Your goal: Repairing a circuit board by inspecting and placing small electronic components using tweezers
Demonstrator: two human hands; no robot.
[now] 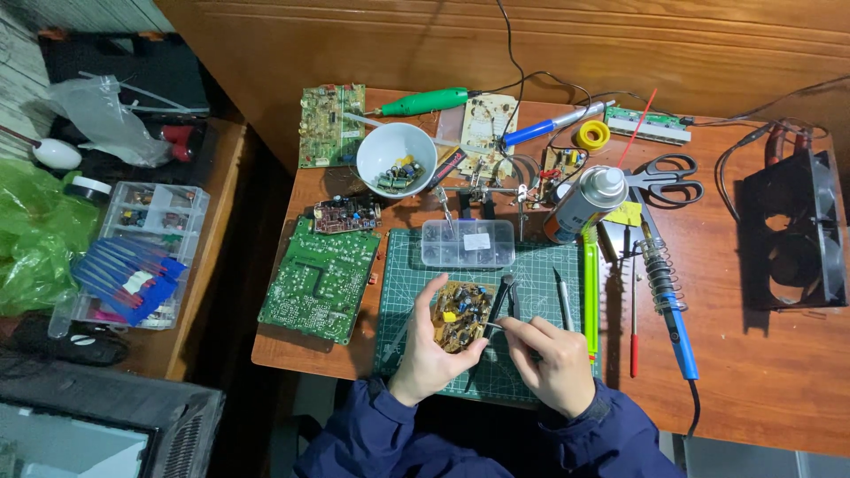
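Head view looks down on the left hand (425, 350), whose grip is closed around a small brown circuit board (460, 314), thumb curled over the near rim and fingers behind the far one, so the board sits tilted above the green cutting mat (531, 265). Just beside it the right hand (553, 363) is closed on a dark pair of pliers (501, 301), whose tip touches the board's right edge among the components. Many parts stand on the board and none lies loose under the grip, so as far as can be judged the work on this board is at an early or middle stage; whether any part has already come off cannot be told.

Beyond the grip, a clear lidded parts box (467, 242) lies at the mat's far edge, and further off a white bowl (396, 159) holds pulled components. Left of the grip lies a large green circuit board (320, 281). Right of it a craft knife (563, 299), a soldering iron (668, 310) and a spray can (584, 204) crowd the tabletop (761, 372). Open room is the bare mat under the hands and the bare wood well to the right; the near tabletop edge runs just beneath both wrists
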